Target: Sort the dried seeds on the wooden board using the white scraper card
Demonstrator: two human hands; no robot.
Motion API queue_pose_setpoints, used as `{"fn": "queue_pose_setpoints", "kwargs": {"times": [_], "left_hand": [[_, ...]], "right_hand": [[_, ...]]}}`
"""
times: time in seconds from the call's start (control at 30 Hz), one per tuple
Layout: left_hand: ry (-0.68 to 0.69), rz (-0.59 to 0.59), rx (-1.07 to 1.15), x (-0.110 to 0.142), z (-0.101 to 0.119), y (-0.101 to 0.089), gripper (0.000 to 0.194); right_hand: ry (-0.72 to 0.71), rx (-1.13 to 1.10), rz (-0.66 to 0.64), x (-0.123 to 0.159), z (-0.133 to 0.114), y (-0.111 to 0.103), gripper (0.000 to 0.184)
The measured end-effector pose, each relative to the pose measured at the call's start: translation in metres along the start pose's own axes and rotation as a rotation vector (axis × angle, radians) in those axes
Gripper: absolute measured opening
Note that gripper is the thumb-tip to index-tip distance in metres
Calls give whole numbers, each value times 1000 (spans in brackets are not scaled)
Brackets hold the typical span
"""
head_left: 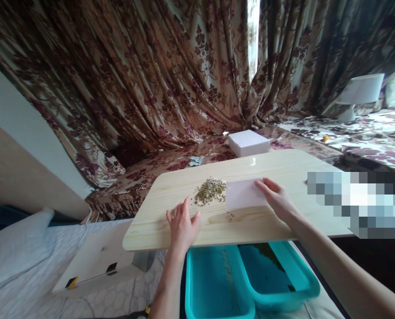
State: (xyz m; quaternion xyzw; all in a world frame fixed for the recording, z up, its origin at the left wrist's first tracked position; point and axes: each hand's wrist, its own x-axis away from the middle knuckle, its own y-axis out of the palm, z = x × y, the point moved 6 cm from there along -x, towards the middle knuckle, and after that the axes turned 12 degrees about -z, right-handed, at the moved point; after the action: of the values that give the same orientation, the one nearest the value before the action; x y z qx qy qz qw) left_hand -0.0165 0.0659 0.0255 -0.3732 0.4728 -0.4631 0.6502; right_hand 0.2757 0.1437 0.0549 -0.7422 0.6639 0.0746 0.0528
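A heap of small green and pale beans or seeds point(211, 191) lies on the light wooden tabletop point(284, 168). My right hand point(277, 198) pinches the right end of a thin white card point(244, 195), whose left edge touches the heap's right side. A few dark grains sit on the wood just below the card. Left of and in front of the heap, my left hand point(183, 225) rests on the tabletop with its fingers spread, holding nothing.
Below the table's near edge stand two turquoise tubs point(217, 283), the right one with greenish material inside. A white box point(249, 142) sits behind the table. A large flat carton point(94, 252) lies on the bed at left. At far right stands a lamp point(363, 91).
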Motion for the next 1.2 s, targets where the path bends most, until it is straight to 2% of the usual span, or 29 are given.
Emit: {"fn": "queue_pose_setpoints", "kwargs": {"times": [0.07,0.13,0.27,0.57,1.0,1.2], "left_hand": [[-2,-3,-1,0,0,0,53],[-10,-7,-3,-1,0,0,53],[-26,-24,10,-1,0,0,53],[-29,-28,31,-2,-2,2,53],[-53,-62,62,-2,-2,3,53],[-50,-61,44,-2,-2,3,52]], "right_hand": [[-29,-13,64,4,1,-3,29],[-36,-28,75,5,2,-5,28],[-27,-48,6,5,6,-3,28],[-73,-30,-42,5,9,-1,32],[-17,-26,-48,11,2,0,27],[-41,-84,-122,8,2,12,32]]}}
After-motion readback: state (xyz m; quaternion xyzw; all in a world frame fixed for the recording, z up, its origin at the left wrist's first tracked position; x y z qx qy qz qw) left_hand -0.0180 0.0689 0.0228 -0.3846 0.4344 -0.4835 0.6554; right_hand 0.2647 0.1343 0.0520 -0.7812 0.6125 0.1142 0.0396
